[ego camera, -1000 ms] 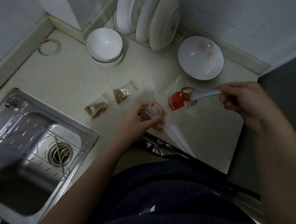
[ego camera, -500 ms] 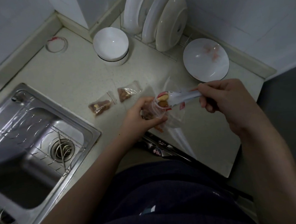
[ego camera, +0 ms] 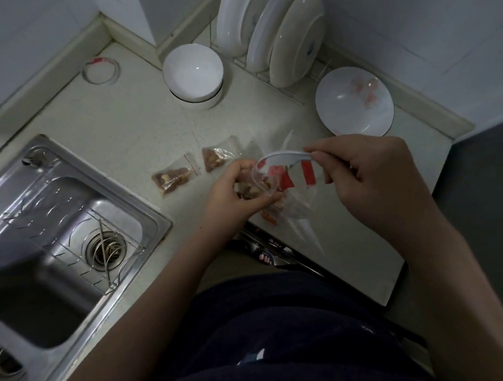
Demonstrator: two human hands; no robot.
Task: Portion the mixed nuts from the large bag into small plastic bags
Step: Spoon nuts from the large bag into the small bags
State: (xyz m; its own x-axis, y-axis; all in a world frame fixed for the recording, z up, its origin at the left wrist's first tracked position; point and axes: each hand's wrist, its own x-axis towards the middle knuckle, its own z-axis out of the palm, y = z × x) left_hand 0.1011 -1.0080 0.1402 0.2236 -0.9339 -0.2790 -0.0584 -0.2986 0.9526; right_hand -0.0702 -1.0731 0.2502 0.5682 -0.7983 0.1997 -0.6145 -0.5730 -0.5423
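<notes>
My left hand [ego camera: 232,191] holds a small clear plastic bag [ego camera: 256,187] open, with nuts showing inside it. My right hand [ego camera: 370,180] pinches the handle of a white spoon [ego camera: 283,156], tipped over the small bag's mouth. The large clear bag with red print [ego camera: 297,181] lies on the counter under and between my hands, partly hidden. Two filled small bags of nuts lie to the left: one [ego camera: 173,179] near the sink, another [ego camera: 217,157] beside it.
A steel sink [ego camera: 55,231] lies at the left. A white bowl [ego camera: 193,73] stands at the back, with a rack of plates [ego camera: 273,33] beside it and a white plate [ego camera: 353,101] at the right. A tape ring [ego camera: 101,70] lies far left.
My right hand carried the spoon of nuts left from over the large bag to the small bag and tipped it over the opening. My left hand kept holding the small bag.
</notes>
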